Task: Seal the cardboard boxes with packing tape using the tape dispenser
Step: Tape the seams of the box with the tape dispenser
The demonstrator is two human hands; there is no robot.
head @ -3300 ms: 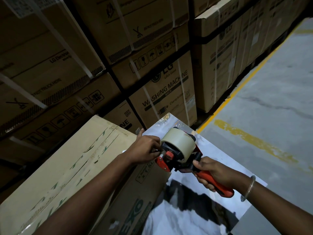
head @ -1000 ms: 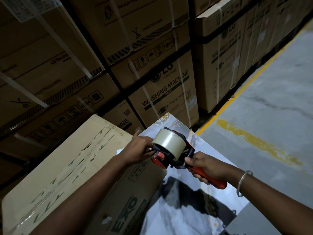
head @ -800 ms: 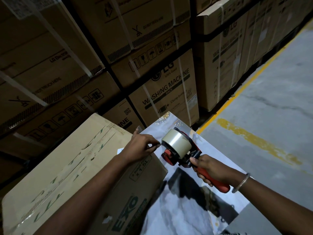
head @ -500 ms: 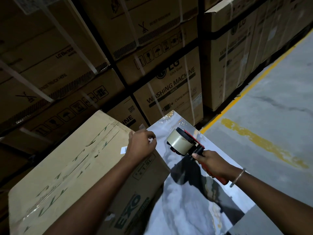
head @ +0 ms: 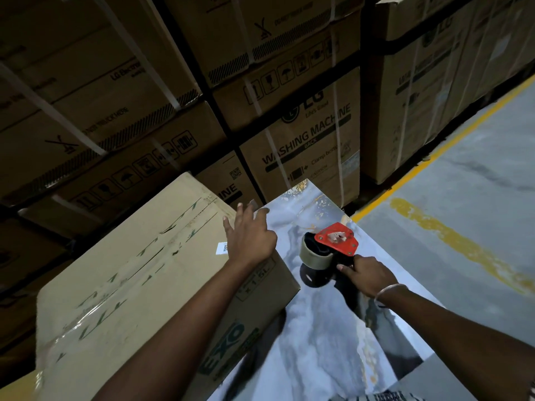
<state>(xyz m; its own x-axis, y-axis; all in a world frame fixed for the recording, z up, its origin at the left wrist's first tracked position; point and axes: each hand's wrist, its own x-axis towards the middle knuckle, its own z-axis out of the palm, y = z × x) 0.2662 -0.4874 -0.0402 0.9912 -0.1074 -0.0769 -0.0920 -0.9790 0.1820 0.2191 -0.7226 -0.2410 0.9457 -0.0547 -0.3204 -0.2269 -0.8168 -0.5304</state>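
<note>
A tan cardboard box (head: 130,273) with green printed tape along its top seam lies on a glossy marbled table (head: 321,337). My left hand (head: 250,235) hovers over the box's right end, fingers spread, holding nothing. To its right, my right hand (head: 366,274) grips the handle of a red tape dispenser (head: 335,241). The dispenser rests on its side on the table, its roll of clear tape (head: 314,257) facing the box. The handle is hidden under my fingers.
Stacked strapped washing machine cartons (head: 307,140) form a wall right behind the table. More cartons (head: 434,91) line the right. Grey concrete floor (head: 463,212) with a yellow line (head: 434,157) lies to the right of the table.
My left hand has let go of the tape end and spread open above the box. My right hand has turned the dispenser over and lowered it onto the table.
</note>
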